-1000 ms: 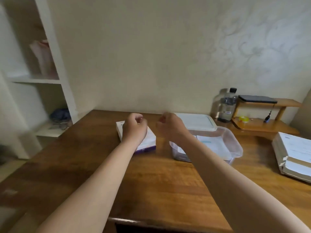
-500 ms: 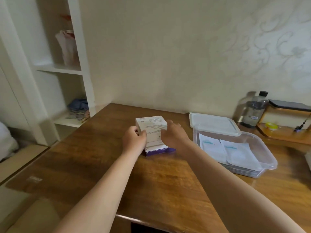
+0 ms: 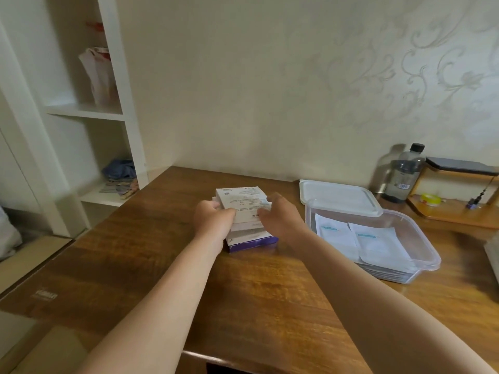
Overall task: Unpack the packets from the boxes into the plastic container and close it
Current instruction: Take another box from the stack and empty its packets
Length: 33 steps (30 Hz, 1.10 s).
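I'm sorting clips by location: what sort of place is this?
Probably a room at home, perhaps a bedroom or study: wooden desk against floral wallpaper, white shelving beside it, water bottle at the back.

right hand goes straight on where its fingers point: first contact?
The top box. The right hand points left and away, at that box's right edge, and looks to be at it; blur hides whether the fingers touch.

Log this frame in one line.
left hand: grips top box, left edge | right hand: grips its right edge | plastic container: open, holds packets | lid: off, at far rim
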Each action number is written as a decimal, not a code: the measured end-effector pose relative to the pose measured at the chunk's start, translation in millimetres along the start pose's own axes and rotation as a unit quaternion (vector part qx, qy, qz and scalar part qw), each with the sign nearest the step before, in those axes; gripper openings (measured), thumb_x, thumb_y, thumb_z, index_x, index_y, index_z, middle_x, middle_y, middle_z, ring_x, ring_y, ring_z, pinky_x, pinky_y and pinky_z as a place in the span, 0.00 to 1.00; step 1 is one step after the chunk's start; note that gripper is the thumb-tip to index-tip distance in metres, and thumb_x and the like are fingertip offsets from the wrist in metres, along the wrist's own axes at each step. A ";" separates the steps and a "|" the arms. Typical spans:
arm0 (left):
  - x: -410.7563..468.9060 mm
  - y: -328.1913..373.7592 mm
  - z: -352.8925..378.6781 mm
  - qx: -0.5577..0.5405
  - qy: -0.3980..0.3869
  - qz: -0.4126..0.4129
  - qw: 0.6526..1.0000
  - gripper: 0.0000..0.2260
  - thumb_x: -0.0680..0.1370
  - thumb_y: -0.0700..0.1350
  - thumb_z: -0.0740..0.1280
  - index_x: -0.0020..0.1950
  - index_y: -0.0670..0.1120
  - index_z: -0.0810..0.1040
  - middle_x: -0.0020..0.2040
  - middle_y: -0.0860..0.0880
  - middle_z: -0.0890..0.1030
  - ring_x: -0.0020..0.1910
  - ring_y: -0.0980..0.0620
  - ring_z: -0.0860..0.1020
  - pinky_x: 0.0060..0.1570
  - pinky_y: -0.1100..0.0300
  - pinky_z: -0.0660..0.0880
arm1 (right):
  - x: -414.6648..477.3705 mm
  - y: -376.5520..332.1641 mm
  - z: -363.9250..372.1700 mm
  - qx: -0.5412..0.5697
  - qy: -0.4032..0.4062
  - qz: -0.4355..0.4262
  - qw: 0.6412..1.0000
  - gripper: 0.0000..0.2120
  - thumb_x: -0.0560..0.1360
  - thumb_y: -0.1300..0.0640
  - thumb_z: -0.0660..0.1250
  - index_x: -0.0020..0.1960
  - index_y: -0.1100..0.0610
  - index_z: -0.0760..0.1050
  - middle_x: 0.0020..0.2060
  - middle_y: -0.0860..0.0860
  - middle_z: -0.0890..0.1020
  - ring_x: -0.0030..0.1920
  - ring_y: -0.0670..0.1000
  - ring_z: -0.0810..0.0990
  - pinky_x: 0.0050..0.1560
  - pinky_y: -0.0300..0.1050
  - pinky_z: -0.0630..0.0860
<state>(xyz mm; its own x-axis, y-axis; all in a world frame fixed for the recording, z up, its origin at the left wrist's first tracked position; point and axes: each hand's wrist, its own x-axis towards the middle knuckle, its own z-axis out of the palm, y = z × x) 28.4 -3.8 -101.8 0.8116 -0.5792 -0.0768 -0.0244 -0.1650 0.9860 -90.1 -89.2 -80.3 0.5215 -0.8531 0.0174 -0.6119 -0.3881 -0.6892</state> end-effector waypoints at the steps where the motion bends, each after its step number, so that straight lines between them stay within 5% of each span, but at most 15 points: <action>1: -1.2 3.5 1.8 -0.030 -0.003 -0.014 0.999 0.06 0.79 0.38 0.71 0.55 0.47 0.81 0.48 0.52 0.82 0.41 0.57 0.80 0.33 0.62 0.78 | -1.2 1.9 -4.1 0.009 0.004 -0.003 1.000 0.20 0.81 0.55 0.63 0.72 0.53 0.64 0.64 0.52 0.77 0.52 0.51 0.80 0.45 0.42 0.82; 3: -5.4 14.3 6.8 -0.100 -0.027 -0.061 0.993 0.09 0.78 0.36 0.70 0.57 0.43 0.81 0.53 0.47 0.85 0.47 0.49 0.84 0.44 0.53 0.84 | -5.5 4.8 -16.6 0.023 0.017 -0.007 1.000 0.18 0.82 0.55 0.62 0.71 0.53 0.65 0.63 0.52 0.78 0.51 0.51 0.79 0.36 0.36 0.77; 6: -17.4 34.1 19.0 -0.217 -0.098 -0.124 0.963 0.13 0.78 0.32 0.66 0.62 0.41 0.77 0.56 0.40 0.83 0.53 0.41 0.83 0.54 0.44 0.83 | -9.3 14.2 -39.2 0.063 0.044 -0.005 0.997 0.16 0.82 0.53 0.62 0.69 0.52 0.67 0.60 0.51 0.79 0.47 0.50 0.80 0.44 0.43 0.81; 13: -52.7 58.3 81.5 -0.285 -0.238 -0.143 0.918 0.12 0.82 0.36 0.62 0.65 0.46 0.72 0.59 0.37 0.82 0.56 0.36 0.82 0.46 0.38 0.84 | -26.5 51.8 -95.9 0.085 0.100 -0.020 0.991 0.13 0.81 0.51 0.63 0.64 0.50 0.72 0.49 0.52 0.79 0.39 0.46 0.77 0.36 0.42 0.75; 17: -63.6 60.0 114.9 -0.292 -0.278 -0.138 0.905 0.15 0.82 0.35 0.63 0.68 0.45 0.72 0.58 0.38 0.84 0.56 0.35 0.83 0.53 0.36 0.82 | -30.2 85.4 -117.3 0.113 0.116 -0.027 0.986 0.11 0.82 0.53 0.61 0.63 0.50 0.75 0.53 0.52 0.80 0.41 0.45 0.77 0.31 0.35 0.72; 20: -68.7 59.1 136.9 -0.285 -0.284 -0.133 0.906 0.17 0.82 0.35 0.64 0.70 0.46 0.73 0.58 0.39 0.85 0.54 0.36 0.85 0.49 0.40 0.84 | -30.7 110.0 -128.2 0.125 0.118 -0.036 0.984 0.12 0.83 0.56 0.58 0.63 0.50 0.76 0.56 0.52 0.78 0.40 0.46 0.75 0.27 0.28 0.68; 28: -74.0 59.8 176.5 -0.259 -0.282 -0.102 0.918 0.16 0.82 0.34 0.65 0.69 0.43 0.70 0.61 0.38 0.83 0.47 0.35 0.86 0.38 0.45 0.83 | -24.0 154.3 -138.8 0.075 0.132 -0.123 0.981 0.16 0.81 0.65 0.60 0.61 0.53 0.81 0.70 0.52 0.70 0.66 0.52 0.74 0.55 0.29 0.71; 33: -67.3 59.1 185.2 -0.244 -0.289 -0.076 0.923 0.16 0.82 0.35 0.65 0.70 0.42 0.69 0.60 0.40 0.83 0.48 0.37 0.86 0.37 0.47 0.83 | -19.7 162.6 -142.5 0.071 0.152 -0.129 0.977 0.12 0.80 0.62 0.65 0.57 0.50 0.84 0.72 0.51 0.70 0.69 0.49 0.71 0.55 0.23 0.65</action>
<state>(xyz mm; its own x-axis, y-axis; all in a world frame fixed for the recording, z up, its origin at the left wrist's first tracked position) -135.8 -122.4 -65.7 0.3342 -0.9310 -0.1469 0.4443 0.0181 0.8957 -284.6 -185.2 -89.5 0.4335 -0.8054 0.4043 -0.3826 -0.5707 -0.7266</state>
